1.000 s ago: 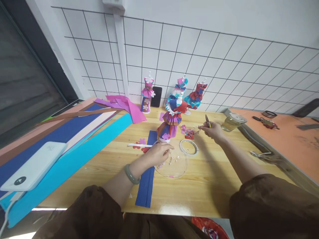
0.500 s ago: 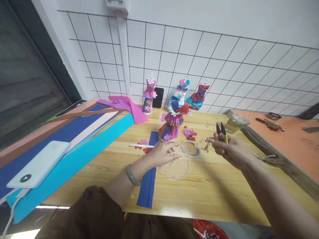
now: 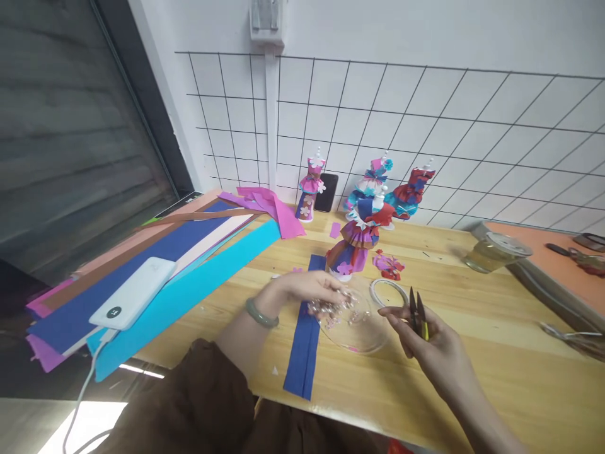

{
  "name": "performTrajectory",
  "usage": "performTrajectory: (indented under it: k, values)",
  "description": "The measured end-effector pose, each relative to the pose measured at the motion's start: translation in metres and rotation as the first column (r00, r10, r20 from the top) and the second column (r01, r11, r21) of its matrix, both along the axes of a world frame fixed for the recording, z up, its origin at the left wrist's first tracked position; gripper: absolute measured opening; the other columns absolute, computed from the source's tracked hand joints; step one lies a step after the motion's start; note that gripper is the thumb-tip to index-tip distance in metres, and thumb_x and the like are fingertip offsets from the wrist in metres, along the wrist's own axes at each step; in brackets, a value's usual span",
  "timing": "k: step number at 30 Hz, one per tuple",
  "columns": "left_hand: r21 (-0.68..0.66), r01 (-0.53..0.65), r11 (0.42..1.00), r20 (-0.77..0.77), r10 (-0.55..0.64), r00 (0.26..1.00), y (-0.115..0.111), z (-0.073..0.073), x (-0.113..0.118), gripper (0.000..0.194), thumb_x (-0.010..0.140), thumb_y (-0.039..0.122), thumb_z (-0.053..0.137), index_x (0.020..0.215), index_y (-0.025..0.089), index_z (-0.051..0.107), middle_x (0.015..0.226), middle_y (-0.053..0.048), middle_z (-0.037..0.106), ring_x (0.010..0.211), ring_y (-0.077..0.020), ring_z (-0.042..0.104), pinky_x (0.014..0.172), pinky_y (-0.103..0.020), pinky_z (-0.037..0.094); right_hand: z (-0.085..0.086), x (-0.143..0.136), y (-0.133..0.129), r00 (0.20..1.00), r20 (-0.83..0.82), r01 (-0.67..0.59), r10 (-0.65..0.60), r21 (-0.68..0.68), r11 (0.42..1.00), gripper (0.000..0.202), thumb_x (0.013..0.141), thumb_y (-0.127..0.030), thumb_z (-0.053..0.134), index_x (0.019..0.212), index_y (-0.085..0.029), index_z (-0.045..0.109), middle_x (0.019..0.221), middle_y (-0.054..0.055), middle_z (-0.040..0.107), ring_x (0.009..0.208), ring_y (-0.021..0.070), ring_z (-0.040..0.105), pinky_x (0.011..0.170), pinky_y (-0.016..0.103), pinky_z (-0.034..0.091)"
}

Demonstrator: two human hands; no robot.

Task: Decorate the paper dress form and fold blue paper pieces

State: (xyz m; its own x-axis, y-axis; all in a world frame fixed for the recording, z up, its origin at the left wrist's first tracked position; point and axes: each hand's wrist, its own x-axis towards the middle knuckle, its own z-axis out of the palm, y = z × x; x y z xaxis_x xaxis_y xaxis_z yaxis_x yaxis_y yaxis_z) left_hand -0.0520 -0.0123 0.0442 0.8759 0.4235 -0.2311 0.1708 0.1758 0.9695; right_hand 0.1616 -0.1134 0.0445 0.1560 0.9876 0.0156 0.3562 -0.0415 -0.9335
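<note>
Head view: four figures stand dressed around twelve o'clock; beads lie loose. Right hand's fingers grip snips; left hand's grip is unclear.

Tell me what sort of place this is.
Probably a small craft workspace: dressed miniature mannequins stand on a wooden table, with coloured paper strips at the left and scissors in the right hand.
</note>
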Motion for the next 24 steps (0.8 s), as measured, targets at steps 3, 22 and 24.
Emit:
performTrajectory:
  k: [3, 22, 24]
  values:
    - [0.038, -0.355, 0.934, -0.008, 0.356, 0.935, 0.024, 0.003, -0.038, 0.026, 0.072, 0.034, 0.057, 0.088, 0.014, 0.057, 0.059, 0.000, 0.054, 0.038, -0.0030, 0.041, 0.034, -0.015, 0.024, -0.005, 0.010, -0.001, 0.998, 0.050, 0.029, -0.028, -0.026, 0.999, 0.029, 0.066, -0.045, 0.060, 0.075, -0.019, 0.051, 0.079, 0.005, 0.061, 0.039, 0.0066, 0.037, 0.036, 0.022, 0.035]
    - [0.954, -0.292, 0.071, 0.090, 0.859, 0.503, 0.052, -0.020, -0.040, 0.023, 0.077, 0.027, 0.042, 0.079, 0.016, 0.061, 0.079, -0.006, 0.061, 0.077, -0.0172, 0.054, 0.074, -0.027, 0.039, -0.054, 0.118, 0.048, 0.631, 0.754, 0.254, -0.182, 0.021, 0.967, 0.046, 0.074, -0.050, 0.042, 0.099, -0.015, 0.058, 0.094, 0.014, 0.061, 0.081, 0.0261, 0.057, 0.063, 0.032, 0.042]
    - [0.948, -0.249, 0.197, 0.007, 0.770, 0.638, 0.042, -0.017, -0.027, 0.023, 0.077, 0.028, 0.043, 0.073, 0.016, 0.062, 0.071, -0.004, 0.061, 0.069, -0.0151, 0.054, 0.066, -0.025, 0.038, -0.058, 0.134, 0.057, 0.526, 0.835, 0.285, -0.160, 0.004, 0.959, 0.046, 0.078, -0.045, 0.039, 0.105, -0.012, 0.055, 0.099, 0.018, 0.059, 0.084, 0.0278, 0.057, 0.065, 0.035, 0.042]
